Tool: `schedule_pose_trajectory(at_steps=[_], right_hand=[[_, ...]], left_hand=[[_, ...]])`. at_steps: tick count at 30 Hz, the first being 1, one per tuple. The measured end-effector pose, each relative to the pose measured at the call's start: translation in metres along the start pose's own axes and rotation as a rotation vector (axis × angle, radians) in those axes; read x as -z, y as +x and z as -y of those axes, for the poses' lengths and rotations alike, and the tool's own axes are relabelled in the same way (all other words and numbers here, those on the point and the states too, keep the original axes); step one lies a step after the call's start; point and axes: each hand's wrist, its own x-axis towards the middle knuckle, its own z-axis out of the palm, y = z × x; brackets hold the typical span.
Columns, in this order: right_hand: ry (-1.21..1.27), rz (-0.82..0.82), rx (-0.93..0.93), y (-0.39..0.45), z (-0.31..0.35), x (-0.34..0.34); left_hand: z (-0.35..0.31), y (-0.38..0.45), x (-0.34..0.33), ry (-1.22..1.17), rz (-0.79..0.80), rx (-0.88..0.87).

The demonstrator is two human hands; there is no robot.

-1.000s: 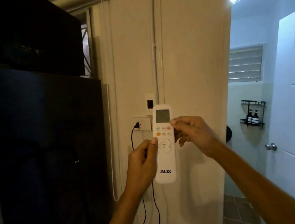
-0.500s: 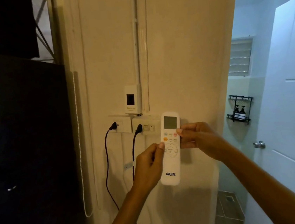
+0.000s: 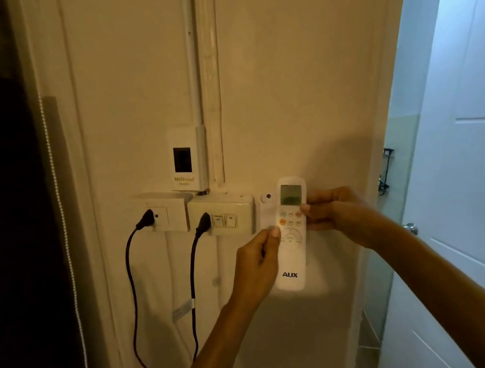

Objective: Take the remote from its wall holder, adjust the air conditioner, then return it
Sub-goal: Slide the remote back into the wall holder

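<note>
1. A white breaker box (image 3: pixel 184 160) sits on the cream wall (image 3: pixel 298 71);
2. two black plugs (image 3: pixel 145 219) hang cords from outlets, beside two switches (image 3: pixel 224 220);
3. a white door (image 3: pixel 474 157) with a knob (image 3: pixel 411 228) stands right.

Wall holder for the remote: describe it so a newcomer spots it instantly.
On the cream wall, follow the row of outlet plates rightward past the double switch plate. The wall holder is the narrow white bracket just beyond it, partly hidden behind the remote. Unlike its neighbours, it has a single dark screw and no plugs.
</note>
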Motion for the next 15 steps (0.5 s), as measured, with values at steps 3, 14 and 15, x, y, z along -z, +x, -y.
schedule_pose_trajectory(at_steps=[3, 14, 15], right_hand=[[0.025, -0.026, -0.024, 0.008, -0.004, 0.005], [-0.105, -0.053, 0.043, 0.026, 0.014, 0.023], [-0.116, -0.062, 0.056, 0.027, 0.018, 0.025]], left_hand=[[0.008, 0.010, -0.004, 0.015, 0.013, -0.010], [0.014, 0.026, -0.018, 0.091, -0.161, -0.104], [0.017, 0.025, -0.020, 0.115, -0.222, -0.133]])
